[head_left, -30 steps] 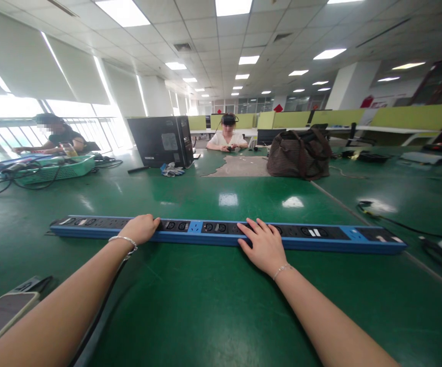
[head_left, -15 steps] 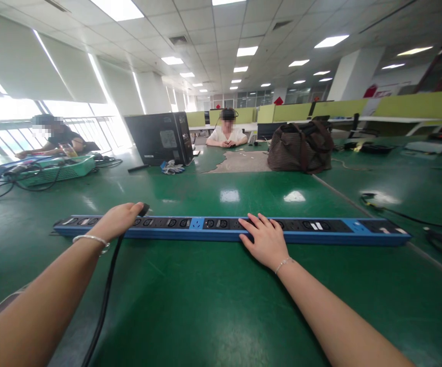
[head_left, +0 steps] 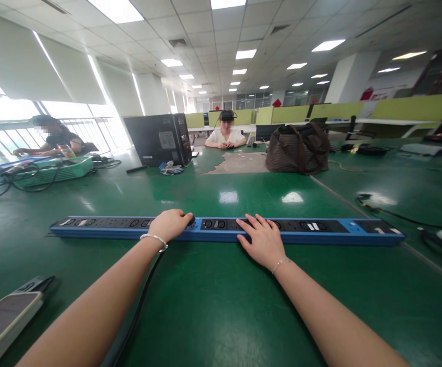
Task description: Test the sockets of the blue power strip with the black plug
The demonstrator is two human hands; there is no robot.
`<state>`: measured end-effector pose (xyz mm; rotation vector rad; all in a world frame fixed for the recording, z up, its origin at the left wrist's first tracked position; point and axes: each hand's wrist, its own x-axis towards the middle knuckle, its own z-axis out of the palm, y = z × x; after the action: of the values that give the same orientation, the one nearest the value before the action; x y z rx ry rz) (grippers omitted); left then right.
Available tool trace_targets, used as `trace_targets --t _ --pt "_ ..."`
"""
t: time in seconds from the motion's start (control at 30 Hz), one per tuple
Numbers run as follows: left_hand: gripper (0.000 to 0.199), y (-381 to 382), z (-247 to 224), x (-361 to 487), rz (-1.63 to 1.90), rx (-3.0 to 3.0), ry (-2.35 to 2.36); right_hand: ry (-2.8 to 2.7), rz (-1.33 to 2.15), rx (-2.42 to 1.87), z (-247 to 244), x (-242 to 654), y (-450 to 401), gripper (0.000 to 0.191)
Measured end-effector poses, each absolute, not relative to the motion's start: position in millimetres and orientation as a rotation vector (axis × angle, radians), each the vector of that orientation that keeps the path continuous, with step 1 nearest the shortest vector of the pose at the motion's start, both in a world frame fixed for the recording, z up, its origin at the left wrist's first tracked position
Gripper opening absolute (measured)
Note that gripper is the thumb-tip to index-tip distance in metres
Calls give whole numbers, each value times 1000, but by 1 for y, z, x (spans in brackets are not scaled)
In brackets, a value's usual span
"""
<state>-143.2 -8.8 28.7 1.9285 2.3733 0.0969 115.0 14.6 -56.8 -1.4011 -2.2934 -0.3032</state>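
A long blue and black power strip (head_left: 221, 235) lies crosswise on the green table, with rows of sockets along its top. My left hand (head_left: 170, 225) is closed around a black plug (head_left: 192, 220) over the blue socket left of the strip's middle. Whether the plug's pins are in the socket cannot be seen. From that hand a black cable (head_left: 143, 295) runs down toward the near edge of the view. My right hand (head_left: 263, 239) lies flat on the strip right of its middle, fingers spread.
A phone-like device (head_left: 9, 323) lies at the near left. Farther back are a green basket (head_left: 66, 168) with cables, a black computer case (head_left: 158, 142), gloves (head_left: 171, 168) and a brown bag (head_left: 297, 150). Two people sit beyond. Cables (head_left: 404, 211) lie at the right.
My left hand has moved right along the strip with the plug, from the left sockets to the blue socket near the middle. My right hand stays in place on the strip.
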Motion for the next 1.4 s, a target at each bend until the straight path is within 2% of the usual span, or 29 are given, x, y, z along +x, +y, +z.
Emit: trace_targets --t 1.4 --pt "52 -1 22 -116 -49 1870 2512 -2286 -271 -1400 -55 115 13 42"
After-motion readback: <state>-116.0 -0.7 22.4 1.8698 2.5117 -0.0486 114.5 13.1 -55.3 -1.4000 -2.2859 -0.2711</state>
